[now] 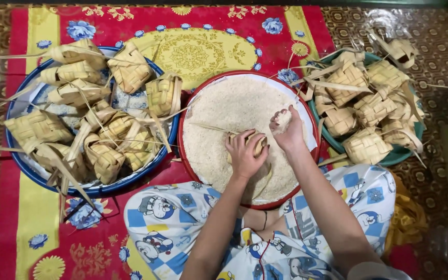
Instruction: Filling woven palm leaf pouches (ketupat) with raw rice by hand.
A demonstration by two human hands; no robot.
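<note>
a small woven palm-leaf pouch (pixel 257 145), pale yellow-green, is held in the left hand (pixel 245 154) over the middle of a round red-rimmed tray of white uncooked rice (pixel 211 136). the left hand's fingers are curled and clamped around the pouch, so that only its upper edge is seen; which way its long axis runs cannot be told, though its visible part faces towards the right hand. the right hand (pixel 288 132) is held just beside it, up and to the right, with fingers bunched together on a pinch of rice grains (pixel 282 122). the tray rests on the floor, on a red and yellow floral mat (pixel 27 207), in front of the person's lap, which is covered by blue and white cartoon-printed cloth (pixel 167 212). to the left of the tray, touching its rim, a blue-rimmed round basin (pixel 154 168) is piled with woven palm-leaf pouches (pixel 105 158), their loose leaf strips pointing outward in all directions. to the right, a green round basin (pixel 397 154) carries a second heap of woven pouches (pixel 366 145), also with strips trailing. no labels or printed packages are seen.
</note>
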